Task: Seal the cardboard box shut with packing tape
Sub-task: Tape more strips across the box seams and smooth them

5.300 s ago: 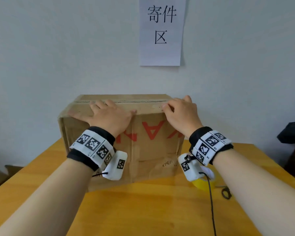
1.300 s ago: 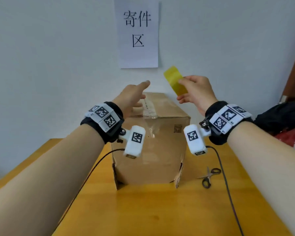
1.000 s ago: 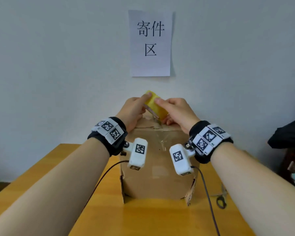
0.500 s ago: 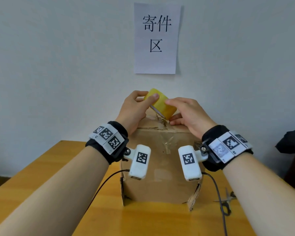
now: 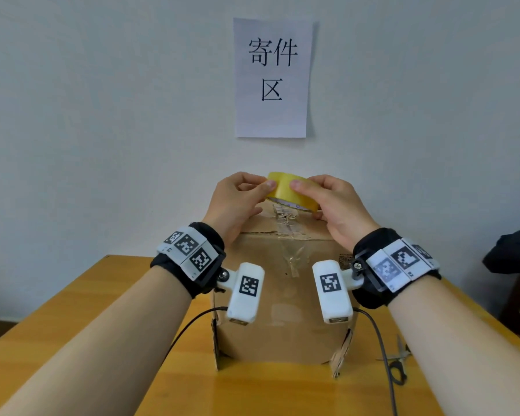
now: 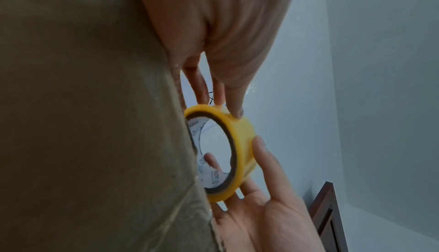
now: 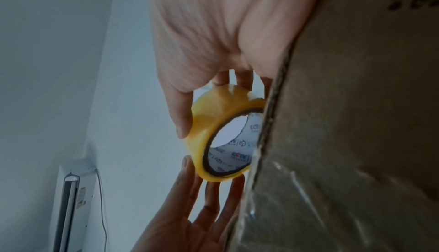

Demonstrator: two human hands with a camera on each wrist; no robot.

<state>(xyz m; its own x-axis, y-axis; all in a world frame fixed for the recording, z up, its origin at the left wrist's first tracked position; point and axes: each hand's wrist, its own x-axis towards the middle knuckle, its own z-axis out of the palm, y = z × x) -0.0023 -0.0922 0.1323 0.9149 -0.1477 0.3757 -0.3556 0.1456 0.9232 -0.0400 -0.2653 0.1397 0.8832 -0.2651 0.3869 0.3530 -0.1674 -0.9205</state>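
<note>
A brown cardboard box [image 5: 282, 298] stands on the wooden table [image 5: 108, 331] with its narrow end toward me. A wrinkled strip of clear tape [image 5: 293, 256] runs from its top down the front face. Both hands hold a yellow tape roll [image 5: 294, 193] just above the box top. My left hand [image 5: 246, 193] pinches its left side, thumb on the outer band. My right hand [image 5: 321, 193] pinches the right side. In the left wrist view the tape roll [image 6: 242, 143] sits beside the box edge [image 6: 95, 124]. The right wrist view shows the tape roll [image 7: 204, 136] between both hands.
Scissors [image 5: 398, 367] lie on the table right of the box, near the right wrist cable. A paper sign [image 5: 272, 76] hangs on the wall behind. A dark bag [image 5: 511, 253] sits at the far right. Loose flaps stick out at the box's bottom corners.
Since 1.3 s ago my right hand brought the roll to the box top and my left hand joined it. Over the last half second the roll tipped from tilted to nearly level.
</note>
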